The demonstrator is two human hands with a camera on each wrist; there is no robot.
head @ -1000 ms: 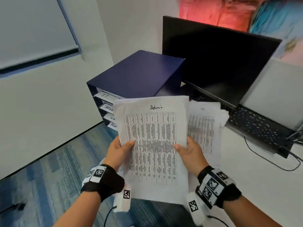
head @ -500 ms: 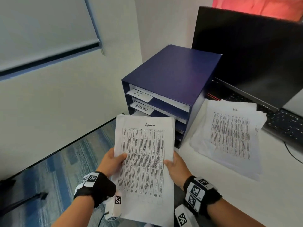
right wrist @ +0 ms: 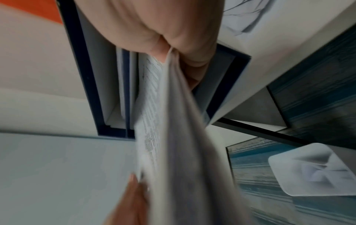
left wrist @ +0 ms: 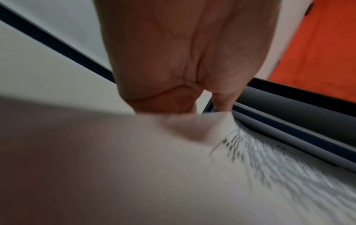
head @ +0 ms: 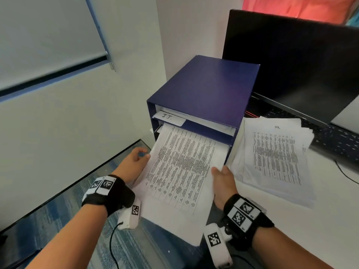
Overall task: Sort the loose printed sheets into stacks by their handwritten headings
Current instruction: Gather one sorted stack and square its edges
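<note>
2 hands, left hand [head: 134, 162] and right hand [head: 223, 179], pinch a thin printed sheet [head: 180, 171] by its edges, fingers clamped, its top inside the boxy navy sorter [head: 204, 90] on the white bench [head: 320, 220].

Sheet's heading [head: 171, 127] (slot-hidden)

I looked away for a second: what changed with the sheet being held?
The sheet moved forward: its top edge, heading included, now sits in the organizer's second slot, under the I.T. label. Left hand and right hand keep their grip. The desk pile stayed put.
</note>
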